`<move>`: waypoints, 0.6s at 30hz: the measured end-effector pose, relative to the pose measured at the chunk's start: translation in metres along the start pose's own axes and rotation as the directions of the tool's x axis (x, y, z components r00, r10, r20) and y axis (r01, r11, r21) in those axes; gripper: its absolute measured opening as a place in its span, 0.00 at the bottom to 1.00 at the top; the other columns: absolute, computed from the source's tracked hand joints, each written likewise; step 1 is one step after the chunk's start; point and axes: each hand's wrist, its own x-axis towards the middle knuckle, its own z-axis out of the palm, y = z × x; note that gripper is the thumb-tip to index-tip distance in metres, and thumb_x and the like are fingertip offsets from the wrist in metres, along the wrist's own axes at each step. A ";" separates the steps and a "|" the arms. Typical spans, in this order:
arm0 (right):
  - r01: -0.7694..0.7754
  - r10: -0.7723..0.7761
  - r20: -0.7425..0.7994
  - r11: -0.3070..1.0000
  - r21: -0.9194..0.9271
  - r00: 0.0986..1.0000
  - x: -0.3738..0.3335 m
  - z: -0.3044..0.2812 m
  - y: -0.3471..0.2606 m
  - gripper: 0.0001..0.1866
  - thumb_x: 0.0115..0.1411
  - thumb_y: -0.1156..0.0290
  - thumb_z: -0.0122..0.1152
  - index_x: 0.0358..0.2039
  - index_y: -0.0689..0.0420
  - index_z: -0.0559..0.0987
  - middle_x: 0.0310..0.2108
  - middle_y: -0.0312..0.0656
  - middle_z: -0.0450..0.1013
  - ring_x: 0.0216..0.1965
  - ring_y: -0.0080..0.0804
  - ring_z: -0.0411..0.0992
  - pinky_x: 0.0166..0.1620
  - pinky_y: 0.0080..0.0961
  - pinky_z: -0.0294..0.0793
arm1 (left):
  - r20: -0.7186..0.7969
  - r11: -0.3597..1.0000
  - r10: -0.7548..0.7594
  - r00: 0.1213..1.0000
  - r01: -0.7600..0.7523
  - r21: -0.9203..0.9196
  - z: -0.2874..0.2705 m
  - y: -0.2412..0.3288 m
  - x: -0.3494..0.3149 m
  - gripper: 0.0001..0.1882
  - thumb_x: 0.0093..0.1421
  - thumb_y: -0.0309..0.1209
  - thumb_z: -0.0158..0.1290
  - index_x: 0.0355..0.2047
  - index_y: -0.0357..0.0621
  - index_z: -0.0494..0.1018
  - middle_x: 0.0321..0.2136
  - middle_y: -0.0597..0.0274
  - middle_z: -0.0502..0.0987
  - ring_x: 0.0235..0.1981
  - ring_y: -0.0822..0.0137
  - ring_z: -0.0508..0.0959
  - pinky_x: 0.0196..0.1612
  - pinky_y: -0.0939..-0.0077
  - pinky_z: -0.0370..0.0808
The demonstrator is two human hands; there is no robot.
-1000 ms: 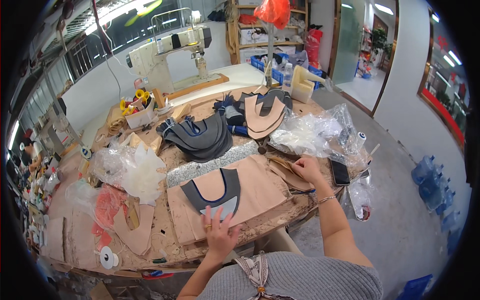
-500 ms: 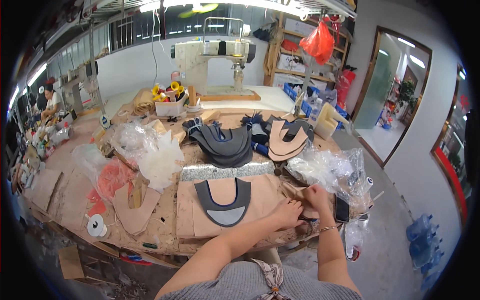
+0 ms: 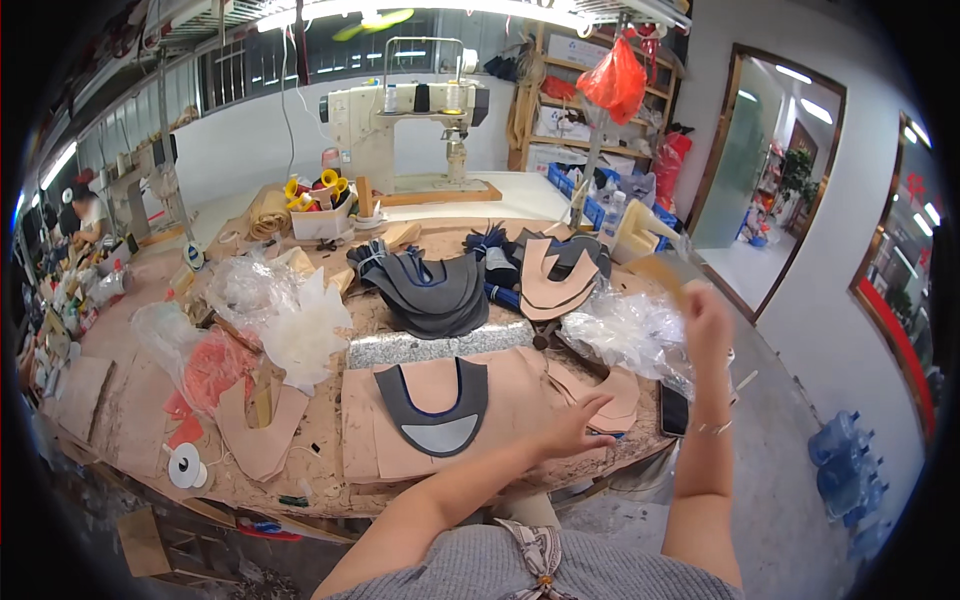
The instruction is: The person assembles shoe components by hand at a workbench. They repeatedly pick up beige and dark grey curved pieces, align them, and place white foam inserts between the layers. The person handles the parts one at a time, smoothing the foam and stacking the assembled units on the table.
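My left hand (image 3: 575, 425) lies with fingers spread on a small pile of tan leather pieces (image 3: 615, 395) at the right front of the workbench. Just left of the hand, a dark grey U-shaped shoe upper (image 3: 430, 410) lies on a tan leather sheet (image 3: 365, 440). My right hand (image 3: 705, 320) is raised above the bench's right end and is blurred. It seems to pinch a tan leather piece (image 3: 655, 268) that slants up to the left. Crumpled clear plastic bags (image 3: 620, 330) lie between the two hands.
A silver glitter strip (image 3: 440, 347), a stack of dark uppers (image 3: 430, 290) and tan U-shaped pieces (image 3: 550, 275) lie further back. A phone (image 3: 673, 408) sits at the bench edge. A sewing machine (image 3: 400, 110) stands behind; water bottles (image 3: 850, 460) stand on the floor. A person (image 3: 85, 210) works far left.
My right hand has lifted from the tan pile up and to the right, taking a tan piece with it. My left hand moved from the grey upper to the tan pile.
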 end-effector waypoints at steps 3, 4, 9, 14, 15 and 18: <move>0.156 -0.206 0.266 0.968 0.198 0.942 -0.083 0.033 -0.044 0.06 0.50 0.80 0.59 0.30 0.57 0.76 0.26 0.46 0.69 0.29 0.48 0.70 0.34 0.38 0.70 | -0.144 0.588 -0.060 0.988 -0.081 -0.805 0.016 0.006 -0.019 0.45 0.58 0.52 0.57 0.66 0.45 0.49 0.61 0.58 0.60 0.58 0.67 0.66 0.57 0.68 0.66; 0.211 -0.283 0.413 0.954 0.211 0.865 -0.111 0.043 -0.055 0.06 0.50 0.79 0.60 0.30 0.59 0.77 0.28 0.46 0.71 0.30 0.47 0.71 0.34 0.37 0.71 | -0.155 0.314 -0.189 0.970 -0.090 -0.945 0.014 0.014 -0.031 0.37 0.61 0.48 0.55 0.64 0.45 0.53 0.59 0.60 0.63 0.54 0.70 0.69 0.54 0.71 0.69; -0.026 -0.136 0.269 0.851 0.524 0.954 -0.186 0.038 -0.092 0.07 0.57 0.70 0.59 0.30 0.61 0.78 0.27 0.43 0.76 0.28 0.35 0.75 0.33 0.26 0.73 | -0.179 0.149 -0.570 0.802 -0.114 -0.982 -0.039 0.027 -0.099 0.17 0.68 0.35 0.47 0.53 0.42 0.68 0.48 0.63 0.74 0.46 0.71 0.75 0.50 0.73 0.73; -0.955 -0.044 0.964 0.128 0.266 0.263 -0.231 0.058 -0.079 0.11 0.63 0.67 0.54 0.33 0.62 0.78 0.23 0.33 0.73 0.28 0.19 0.71 0.31 0.20 0.69 | -0.199 0.226 -0.595 0.779 -0.075 -0.971 -0.065 0.053 -0.171 0.15 0.68 0.33 0.46 0.52 0.41 0.70 0.46 0.62 0.75 0.48 0.69 0.75 0.52 0.70 0.73; -0.962 -0.024 0.962 -0.029 0.271 0.272 -0.235 0.072 -0.086 0.12 0.63 0.66 0.55 0.33 0.62 0.78 0.23 0.32 0.73 0.27 0.19 0.70 0.30 0.19 0.68 | -0.159 0.267 -0.619 0.770 0.016 -0.964 -0.074 0.064 -0.175 0.17 0.67 0.31 0.46 0.55 0.39 0.67 0.48 0.62 0.74 0.48 0.68 0.75 0.51 0.72 0.73; -0.873 -0.047 0.895 0.200 0.444 0.444 -0.192 0.109 -0.105 0.12 0.63 0.64 0.58 0.34 0.62 0.78 0.23 0.32 0.71 0.24 0.17 0.67 0.28 0.17 0.65 | -0.525 0.870 -0.486 0.699 0.331 -0.366 -0.111 0.056 -0.172 0.16 0.64 0.29 0.50 0.51 0.37 0.72 0.39 0.58 0.79 0.38 0.69 0.78 0.42 0.75 0.74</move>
